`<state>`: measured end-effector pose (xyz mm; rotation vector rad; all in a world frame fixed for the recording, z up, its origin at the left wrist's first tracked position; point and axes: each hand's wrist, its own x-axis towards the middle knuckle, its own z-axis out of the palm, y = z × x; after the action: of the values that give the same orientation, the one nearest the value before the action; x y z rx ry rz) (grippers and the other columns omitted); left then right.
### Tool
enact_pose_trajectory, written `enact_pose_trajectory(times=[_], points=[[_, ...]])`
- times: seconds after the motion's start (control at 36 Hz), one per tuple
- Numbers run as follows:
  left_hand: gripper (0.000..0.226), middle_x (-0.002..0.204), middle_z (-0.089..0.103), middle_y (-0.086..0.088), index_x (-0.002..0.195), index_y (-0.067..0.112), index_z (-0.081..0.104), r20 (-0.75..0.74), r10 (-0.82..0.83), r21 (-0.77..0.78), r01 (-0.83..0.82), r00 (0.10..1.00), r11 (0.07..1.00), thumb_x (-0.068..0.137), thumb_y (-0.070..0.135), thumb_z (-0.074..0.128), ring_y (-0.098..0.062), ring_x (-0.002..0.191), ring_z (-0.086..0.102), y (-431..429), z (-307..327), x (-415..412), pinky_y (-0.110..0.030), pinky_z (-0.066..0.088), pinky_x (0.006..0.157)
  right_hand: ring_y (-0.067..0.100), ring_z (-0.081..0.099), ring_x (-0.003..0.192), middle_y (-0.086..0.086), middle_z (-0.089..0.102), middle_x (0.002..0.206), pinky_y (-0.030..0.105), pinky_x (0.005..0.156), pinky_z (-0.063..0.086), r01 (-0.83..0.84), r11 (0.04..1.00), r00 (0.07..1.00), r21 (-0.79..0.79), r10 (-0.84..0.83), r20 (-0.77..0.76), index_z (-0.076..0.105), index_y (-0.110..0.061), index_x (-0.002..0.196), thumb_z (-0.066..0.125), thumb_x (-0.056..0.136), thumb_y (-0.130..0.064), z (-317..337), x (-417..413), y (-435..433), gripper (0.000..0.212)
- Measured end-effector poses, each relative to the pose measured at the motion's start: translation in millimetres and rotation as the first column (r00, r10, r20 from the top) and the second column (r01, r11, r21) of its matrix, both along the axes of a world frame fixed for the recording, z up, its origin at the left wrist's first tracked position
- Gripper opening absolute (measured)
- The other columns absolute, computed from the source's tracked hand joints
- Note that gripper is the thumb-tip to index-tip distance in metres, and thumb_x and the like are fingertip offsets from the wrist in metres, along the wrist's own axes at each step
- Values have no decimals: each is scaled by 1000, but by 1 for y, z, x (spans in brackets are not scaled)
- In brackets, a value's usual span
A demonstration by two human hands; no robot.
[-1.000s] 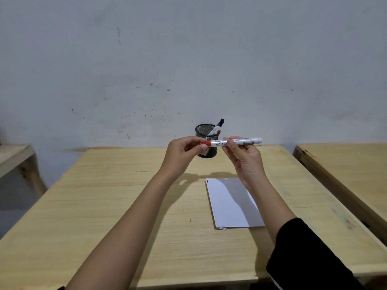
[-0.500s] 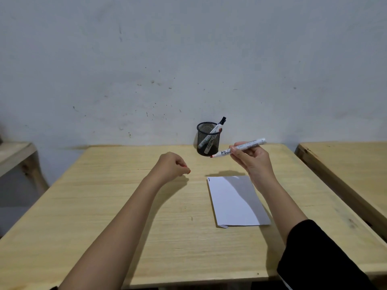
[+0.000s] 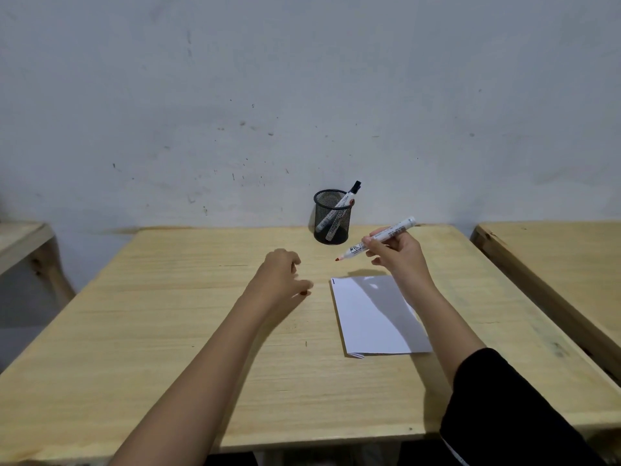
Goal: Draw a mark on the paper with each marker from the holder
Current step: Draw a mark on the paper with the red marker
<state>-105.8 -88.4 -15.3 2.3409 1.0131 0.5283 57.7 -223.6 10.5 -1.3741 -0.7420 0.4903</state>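
I record my right hand [image 3: 398, 255] pinched on the uncapped red marker [image 3: 378, 237], tip above the paper [image 3: 376, 317] below my fingers, nothing between; left hand [image 3: 280, 277] loosely curled, red cap [image 3: 304, 292] at its fingertips; holder [image 3: 332, 216] beyond.

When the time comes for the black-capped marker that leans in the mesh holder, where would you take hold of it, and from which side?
Probably by the capped top end of the black-capped marker, from above and the right. It leans right, and only that end stands clear of the rim of the mesh holder; the rest of the barrel lies inside the mesh.
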Motion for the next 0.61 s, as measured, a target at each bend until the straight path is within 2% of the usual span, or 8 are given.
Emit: enact_pose_trajectory(times=[0.08,0.11,0.19,0.25,0.33,0.42,0.5,0.61], points=[[40,94,58,-6,111,5,63,238,-38,85,18,971,996,77,23,76,-18,84,57,-19,6,-6,-30,49,79,13,67,67,11,67,87,22,64,55,-41,997,995,58,46,-85,55,-9,93,61,88,-10,-1,0,1,8],[39,95,59,-4,112,6,64,266,-74,87,53,961,995,79,24,74,-17,86,58,-28,6,-7,-28,50,81,15,68,67,14,68,90,22,64,57,-56,996,992,73,63,-105,52,-9,94,59,90,-10,-2,-1,2,8],[39,106,57,9,119,16,62,183,-182,17,182,966,983,84,33,67,0,89,55,-50,-4,-12,-19,46,78,19,70,69,21,67,95,23,68,59,-75,992,987,100,88,-134,46,-7,99,57,92,-11,-7,-3,4,13],[42,120,56,16,123,22,59,121,-256,-23,261,959,965,86,40,62,9,97,53,-60,-13,-14,-13,43,84,21,70,73,20,67,96,25,71,59,-64,994,988,93,76,-133,46,-9,97,62,88,-9,-11,-5,6,18],[47,138,53,8,128,19,58,18,-326,42,325,945,945,88,43,58,-5,123,49,-66,-22,-16,-26,42,102,17,65,72,11,65,90,20,69,55,-26,999,998,25,27,-56,52,-16,89,69,81,-3,-18,-9,8,23],[42,134,55,3,122,16,62,-24,-328,68,328,945,942,90,42,56,-10,121,50,-68,-28,-17,-31,44,98,13,59,63,4,62,79,17,61,51,-3,999,1000,-37,3,0,56,-12,88,69,79,-3,-24,-13,13,19],[44,144,47,9,127,22,59,-46,-314,52,317,948,947,90,46,55,-5,128,45,-67,-33,-17,-28,41,100,12,56,56,4,60,77,19,56,48,34,995,999,-99,-33,7,53,-7,91,66,81,-7,-30,-17,19,17],[47,147,44,9,130,22,57,-52,-308,49,311,950,949,90,47,54,-5,131,42,-65,-36,-15,-26,40,101,11,55,54,4,58,73,15,50,45,65,988,998,-139,-61,30,46,-13,80,63,83,-9,-35,-22,30,18]])
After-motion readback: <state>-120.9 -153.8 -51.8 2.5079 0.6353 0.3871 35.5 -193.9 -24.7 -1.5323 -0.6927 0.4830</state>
